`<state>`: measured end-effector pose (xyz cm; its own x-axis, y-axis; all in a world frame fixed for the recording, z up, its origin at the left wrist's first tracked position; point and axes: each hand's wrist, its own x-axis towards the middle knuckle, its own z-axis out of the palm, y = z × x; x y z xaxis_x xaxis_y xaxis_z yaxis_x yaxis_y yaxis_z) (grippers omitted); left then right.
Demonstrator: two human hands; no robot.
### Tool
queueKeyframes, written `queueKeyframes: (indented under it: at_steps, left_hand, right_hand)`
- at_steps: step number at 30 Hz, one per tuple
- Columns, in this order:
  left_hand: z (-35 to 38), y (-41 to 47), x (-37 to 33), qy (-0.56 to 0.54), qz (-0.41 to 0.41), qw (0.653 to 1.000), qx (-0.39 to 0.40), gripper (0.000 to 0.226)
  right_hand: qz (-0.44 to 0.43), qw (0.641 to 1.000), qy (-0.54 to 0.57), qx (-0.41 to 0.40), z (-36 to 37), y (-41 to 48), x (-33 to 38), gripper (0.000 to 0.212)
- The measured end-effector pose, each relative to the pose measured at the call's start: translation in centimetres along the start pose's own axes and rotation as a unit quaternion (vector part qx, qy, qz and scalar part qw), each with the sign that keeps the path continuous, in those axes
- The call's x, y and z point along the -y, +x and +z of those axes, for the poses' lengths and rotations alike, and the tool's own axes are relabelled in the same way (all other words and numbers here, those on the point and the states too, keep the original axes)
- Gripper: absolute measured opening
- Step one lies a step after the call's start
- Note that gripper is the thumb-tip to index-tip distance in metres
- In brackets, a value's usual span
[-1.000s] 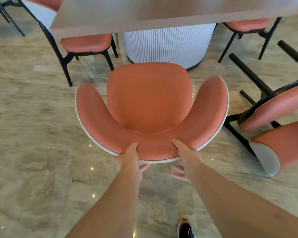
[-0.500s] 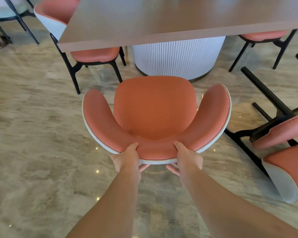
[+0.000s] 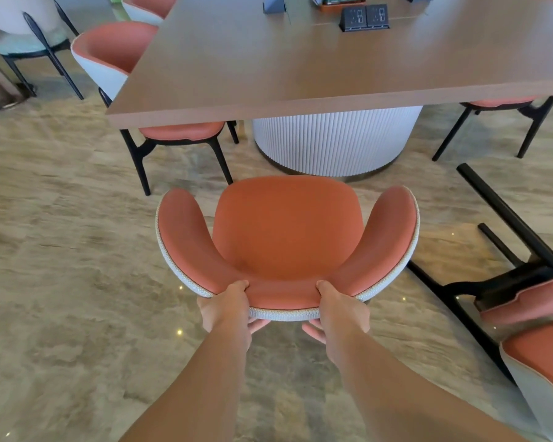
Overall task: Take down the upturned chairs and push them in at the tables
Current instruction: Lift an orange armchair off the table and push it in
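The chair has slid toward the desk, left grip and right grip holding its back. It is not tucked in yet, and a second chair apparently lies tipped.

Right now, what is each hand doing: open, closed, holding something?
The left hand grips the orange chair by its back rim, thumb on top.
The right hand grips the same rim, thumb on top.

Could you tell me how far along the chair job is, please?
Done: two chairs stand tucked under the table. In hand: left hand and right hand grip the back of an upright chair, short of the table. Left: another chair at the right is upturned.
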<state>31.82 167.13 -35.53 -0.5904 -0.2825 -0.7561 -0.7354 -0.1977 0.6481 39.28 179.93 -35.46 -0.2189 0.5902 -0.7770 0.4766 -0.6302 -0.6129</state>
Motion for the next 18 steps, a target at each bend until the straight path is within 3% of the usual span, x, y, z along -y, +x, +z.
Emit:
queueKeyframes:
  at_steps: [18]
  left_hand:
    - [3.6, 1.4, -2.4, 0.030, -0.016, 0.999, -0.038, 0.051]
  right_hand:
    - [0.006, 0.999, -0.025, -0.030, 2.1, 2.0, 3.3, 0.023]
